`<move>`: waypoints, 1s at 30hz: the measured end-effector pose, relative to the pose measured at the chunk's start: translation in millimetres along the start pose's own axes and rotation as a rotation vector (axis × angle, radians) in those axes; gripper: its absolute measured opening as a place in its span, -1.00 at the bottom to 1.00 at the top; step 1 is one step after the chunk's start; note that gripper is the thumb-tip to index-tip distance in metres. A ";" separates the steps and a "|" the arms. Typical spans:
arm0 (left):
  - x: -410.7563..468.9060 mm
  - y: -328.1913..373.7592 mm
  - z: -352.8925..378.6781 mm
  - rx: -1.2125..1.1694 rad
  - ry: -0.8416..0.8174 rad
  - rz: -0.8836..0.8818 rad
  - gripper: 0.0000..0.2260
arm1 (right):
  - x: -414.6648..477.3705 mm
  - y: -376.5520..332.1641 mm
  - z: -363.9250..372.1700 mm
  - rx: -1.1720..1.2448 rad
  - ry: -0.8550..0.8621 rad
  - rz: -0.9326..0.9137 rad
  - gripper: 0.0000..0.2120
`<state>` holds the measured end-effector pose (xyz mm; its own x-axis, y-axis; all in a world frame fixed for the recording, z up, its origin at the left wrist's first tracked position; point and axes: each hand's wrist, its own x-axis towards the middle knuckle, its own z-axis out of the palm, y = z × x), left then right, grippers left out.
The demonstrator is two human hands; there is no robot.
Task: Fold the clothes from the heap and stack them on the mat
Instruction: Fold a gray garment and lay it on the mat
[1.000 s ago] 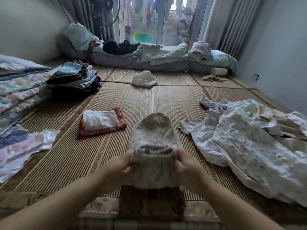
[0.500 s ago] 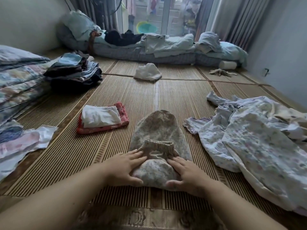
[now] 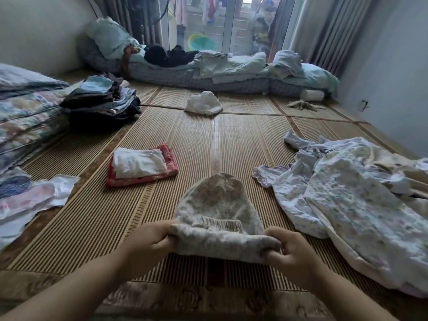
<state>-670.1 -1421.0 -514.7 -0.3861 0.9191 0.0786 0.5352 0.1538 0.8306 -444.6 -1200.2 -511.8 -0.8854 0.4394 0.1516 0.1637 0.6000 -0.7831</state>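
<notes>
Floral garment [image 3: 216,200] on mat [image 3: 162,135], long axis pointing away, left hand [image 3: 150,242] and right hand [image 3: 288,249] fingers gripping its rolled near edge

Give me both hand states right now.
Left hand: closed, gripping the left end of the beige garment.
Right hand: closed, gripping its right end.

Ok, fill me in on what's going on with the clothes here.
A person is folding laundry on the woven mat. The left hand and right hand each grip one end of the near, doubled-over edge of a beige floral garment, whose far part lies flat on the mat. An unfolded heap of pale floral clothes lies to the right. A small folded stack, white on red, sits to the left, with a taller folded pile farther back.
</notes>
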 end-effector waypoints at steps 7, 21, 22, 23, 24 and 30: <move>26.4 32.5 -12.2 -0.306 0.270 -0.128 -0.74 | 47.3 -37.1 -5.6 0.428 0.212 0.196 -0.83; 93.1 -15.0 34.2 0.724 0.151 -0.125 -0.39 | 84.0 12.2 37.0 -0.568 0.181 0.170 -0.49; 90.9 -16.7 41.3 0.777 0.075 -0.052 -0.38 | 82.0 11.3 45.2 -0.608 0.153 0.081 -0.49; 89.8 -19.4 46.6 0.805 -0.011 -0.037 -0.34 | 81.4 10.4 53.2 -0.632 0.083 0.045 -0.46; 90.0 -24.1 49.6 0.810 -0.092 -0.073 -0.31 | 82.5 11.2 60.8 -0.632 -0.012 0.073 -0.41; 120.4 -57.9 48.3 0.833 -0.159 -0.161 -0.15 | 117.0 50.7 77.8 -0.705 -0.216 0.209 -0.18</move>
<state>-711.2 -1301.7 -580.0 -0.4281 0.8937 -0.1346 0.8836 0.4451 0.1454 -573.7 -1170.4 -580.7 -0.8588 0.4940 -0.1354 0.5121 0.8349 -0.2017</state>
